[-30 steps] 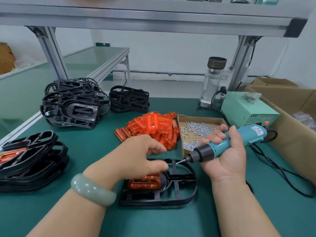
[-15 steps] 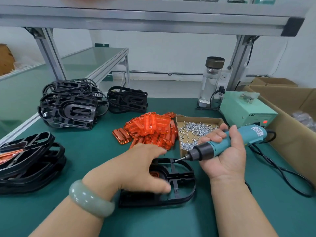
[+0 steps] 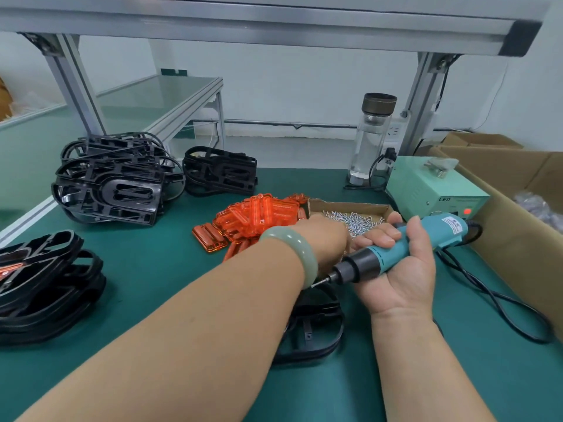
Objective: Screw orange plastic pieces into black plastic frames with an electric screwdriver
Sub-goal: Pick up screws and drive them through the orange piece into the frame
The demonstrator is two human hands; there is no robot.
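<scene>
At the near left a stack (image 3: 45,287) of black frames is cut off by the picture's edge. An orange part (image 3: 12,266) shows inside one of them, too little of it to make out. Farther off lie a big pile (image 3: 112,184) of frames and, to its right, a small pile (image 3: 219,173), their outlines tangled together.

The orange pieces (image 3: 259,216) are heaped mid-table, with their near right edge hidden behind the left wrist and its pale green bangle (image 3: 294,251). The left forearm crosses the view and covers most of one frame (image 3: 316,333), which lies flat on the mat near the person; only its right end shows.

The left hand (image 3: 327,239) reaches over the open carton (image 3: 344,205) of screws (image 3: 358,222). Its fingers are behind the back of the hand, so I cannot tell whether they pinch anything. The right hand (image 3: 402,269), palm up, grips the teal screwdriver (image 3: 396,254). Its bit (image 3: 320,282) points left, just beside the left wrist and above the frame.

Beyond stand a glass bottle (image 3: 371,141) and a green power box (image 3: 435,190) with a red lamp lit. A black cable (image 3: 493,303) loops over the mat. A cardboard box (image 3: 515,236) is cut off at the right, its contents blurred.

The table wears a dark green mat (image 3: 152,269). Aluminium posts carry a shelf (image 3: 274,25) overhead. A second bench (image 3: 152,95) stands far left, against a white wall.
</scene>
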